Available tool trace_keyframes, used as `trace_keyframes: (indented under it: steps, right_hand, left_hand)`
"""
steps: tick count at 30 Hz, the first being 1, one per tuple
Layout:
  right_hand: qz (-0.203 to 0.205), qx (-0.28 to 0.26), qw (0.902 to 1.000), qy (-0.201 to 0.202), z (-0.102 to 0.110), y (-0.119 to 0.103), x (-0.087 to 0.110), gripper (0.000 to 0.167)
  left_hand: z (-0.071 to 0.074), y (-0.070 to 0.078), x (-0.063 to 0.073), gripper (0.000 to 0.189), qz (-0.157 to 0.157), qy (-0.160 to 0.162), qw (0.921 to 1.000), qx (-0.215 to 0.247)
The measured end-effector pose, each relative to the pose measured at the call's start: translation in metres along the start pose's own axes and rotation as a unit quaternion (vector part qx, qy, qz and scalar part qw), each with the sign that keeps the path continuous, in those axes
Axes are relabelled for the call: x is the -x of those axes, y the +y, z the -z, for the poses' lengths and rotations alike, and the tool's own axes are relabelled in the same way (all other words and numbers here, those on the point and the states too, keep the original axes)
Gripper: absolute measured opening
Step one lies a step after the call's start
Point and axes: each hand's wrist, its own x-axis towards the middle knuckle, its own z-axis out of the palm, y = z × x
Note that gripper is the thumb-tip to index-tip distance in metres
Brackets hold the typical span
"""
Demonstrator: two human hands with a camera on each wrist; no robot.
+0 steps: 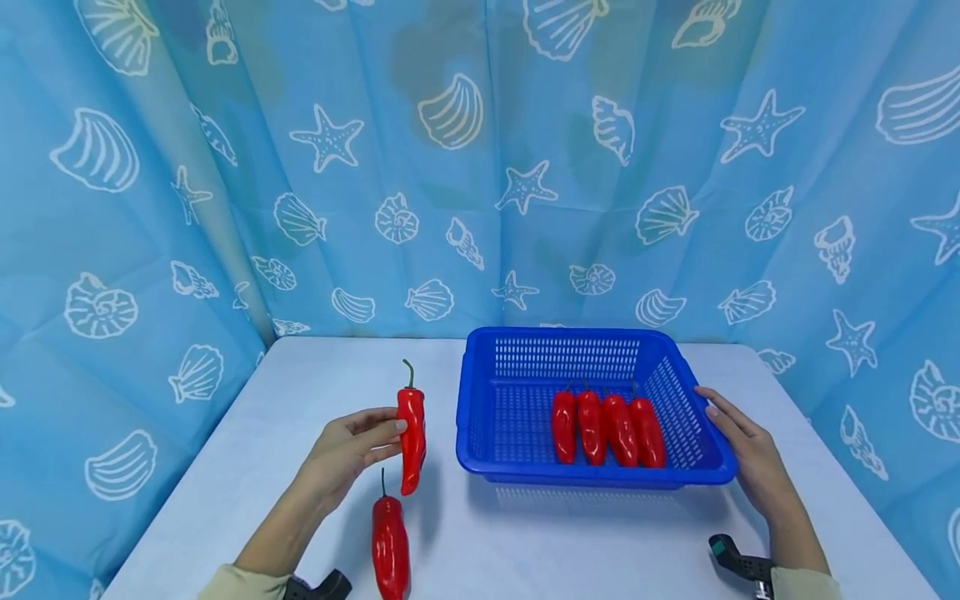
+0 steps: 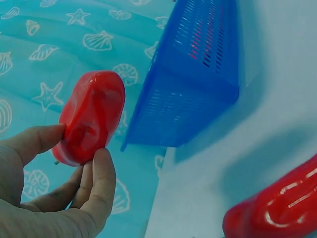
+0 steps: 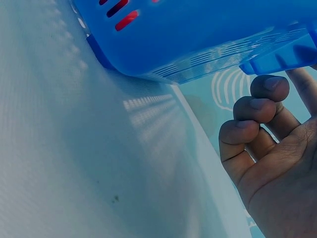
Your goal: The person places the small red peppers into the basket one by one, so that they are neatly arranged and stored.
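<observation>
A red chili pepper with a green stem is pinched upright between the thumb and fingers of my left hand, raised over the table's left part. In the left wrist view its blunt red end faces the camera. A second red pepper lies on the table, below and beside that hand. To the right stands a blue plastic basket, with several red peppers side by side inside. My right hand holds the basket's right rim, its curled fingers below the edge in the right wrist view.
A white table carries everything. Blue curtains with white shell and starfish prints hang behind and along both sides. A dark wrist device sits at the right cuff, and another at the left.
</observation>
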Motion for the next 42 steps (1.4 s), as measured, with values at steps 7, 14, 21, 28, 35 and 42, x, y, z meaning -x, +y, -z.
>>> trace_keyframes:
  steps: [7,14,21,28,35,42]
  right_hand:
    - [0.002,-0.005,1.0,0.001,0.0,0.001,0.0,0.061]
    - [0.005,-0.002,1.0,0.003,0.004,-0.002,-0.001,0.061]
    - [0.001,-0.004,1.0,0.0,0.004,0.0,0.001,0.062]
    - [-0.004,-0.007,0.9999,-0.007,-0.002,0.005,0.004,0.062]
    - [0.005,-0.008,1.0,0.0,-0.001,0.003,0.001,0.062]
    - [0.002,-0.011,0.9999,0.0,-0.001,0.003,0.0,0.063]
  left_hand:
    - [-0.008,0.003,-0.005,0.059,0.0,0.003,1.0,0.003]
    - [-0.013,0.005,-0.009,0.058,-0.008,-0.001,1.0,0.001]
    - [-0.019,0.008,-0.011,0.056,-0.017,-0.017,0.9996,0.015]
    - [-0.024,0.008,-0.008,0.052,-0.011,-0.023,0.9993,0.026]
    - [-0.029,0.01,-0.012,0.054,-0.019,-0.027,0.9991,0.025]
    - [-0.035,0.012,-0.017,0.052,-0.022,-0.035,0.9988,0.028]
